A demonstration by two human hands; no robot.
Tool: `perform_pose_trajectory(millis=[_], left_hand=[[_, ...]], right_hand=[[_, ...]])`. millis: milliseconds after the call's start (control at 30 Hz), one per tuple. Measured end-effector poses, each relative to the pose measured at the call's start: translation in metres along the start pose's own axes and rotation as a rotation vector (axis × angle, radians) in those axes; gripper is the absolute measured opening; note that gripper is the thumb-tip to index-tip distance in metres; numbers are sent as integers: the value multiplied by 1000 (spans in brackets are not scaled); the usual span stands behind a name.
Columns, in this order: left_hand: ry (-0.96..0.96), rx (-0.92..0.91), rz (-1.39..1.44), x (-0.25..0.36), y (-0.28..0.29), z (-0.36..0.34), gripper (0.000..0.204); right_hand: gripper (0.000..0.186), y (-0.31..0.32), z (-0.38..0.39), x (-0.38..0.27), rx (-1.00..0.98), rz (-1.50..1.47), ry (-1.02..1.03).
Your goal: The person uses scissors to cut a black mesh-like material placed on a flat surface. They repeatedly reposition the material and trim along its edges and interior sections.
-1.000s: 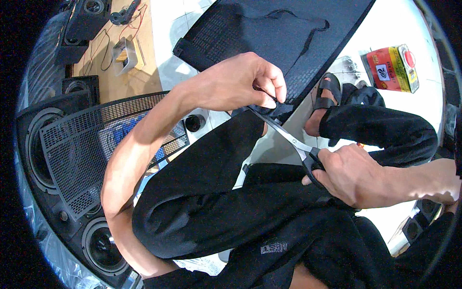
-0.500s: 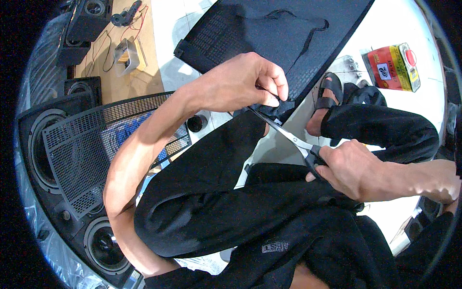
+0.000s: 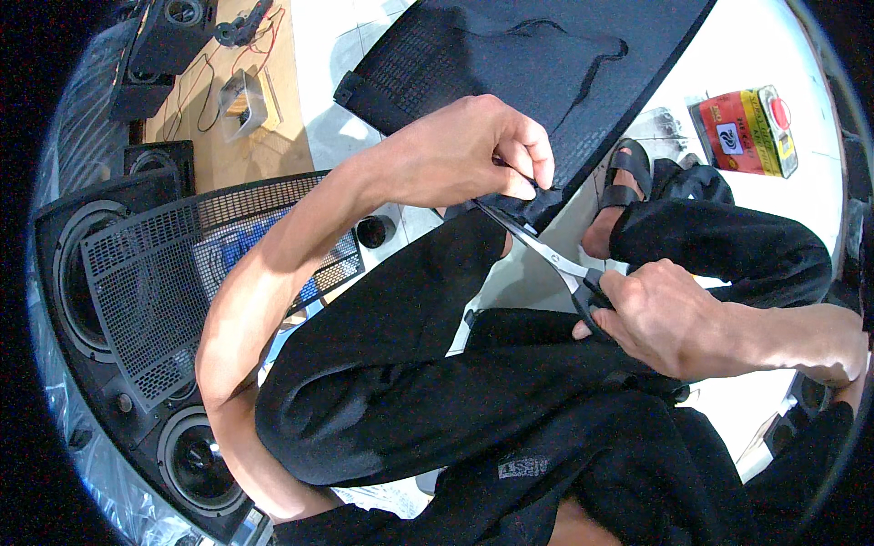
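Note:
My left hand [image 3: 482,150] is closed in a pinch on the edge of some black cloth [image 3: 537,208] at the near corner of a cloth-covered mesh grille panel [image 3: 537,77]. My right hand [image 3: 663,320] grips the black handles of a pair of scissors [image 3: 566,265]. Their long metal blades point up and left, with the tips beside the cloth just below my left fingers. The blades look only slightly parted, and where they meet the cloth is partly hidden. A thin dark strip [image 3: 593,68] lies curved across the panel.
At left, a bare black mesh grille [image 3: 146,309] leans across a large speaker cabinet [image 3: 68,241]. A wooden board [image 3: 273,146] carries a clear plastic box [image 3: 243,107] and wires. A red and yellow can [image 3: 748,132] with a red cap stands near my sandalled foot [image 3: 624,177].
The scissors and both hands stay at nearly the same place by the cloth. The handles look a little closer together, and the whole view has shifted slightly.

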State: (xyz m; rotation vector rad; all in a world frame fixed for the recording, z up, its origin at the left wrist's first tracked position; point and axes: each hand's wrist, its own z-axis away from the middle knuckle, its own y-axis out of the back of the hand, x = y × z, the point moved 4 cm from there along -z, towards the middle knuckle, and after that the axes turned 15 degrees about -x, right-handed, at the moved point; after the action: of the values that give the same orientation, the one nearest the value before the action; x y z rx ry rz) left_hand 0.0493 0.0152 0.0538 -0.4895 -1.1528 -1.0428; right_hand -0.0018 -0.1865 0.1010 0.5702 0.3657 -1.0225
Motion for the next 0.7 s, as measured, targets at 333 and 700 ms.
perform_pose_trajectory(millis=[333,700], left_hand=[[51,69,178,-6,7,7,9],[238,513,-427,10,28,37,34]], right_hand=[[33,-7,16,11,-36,-113,-35],[4,-33,55,92,292,-723,-11]])
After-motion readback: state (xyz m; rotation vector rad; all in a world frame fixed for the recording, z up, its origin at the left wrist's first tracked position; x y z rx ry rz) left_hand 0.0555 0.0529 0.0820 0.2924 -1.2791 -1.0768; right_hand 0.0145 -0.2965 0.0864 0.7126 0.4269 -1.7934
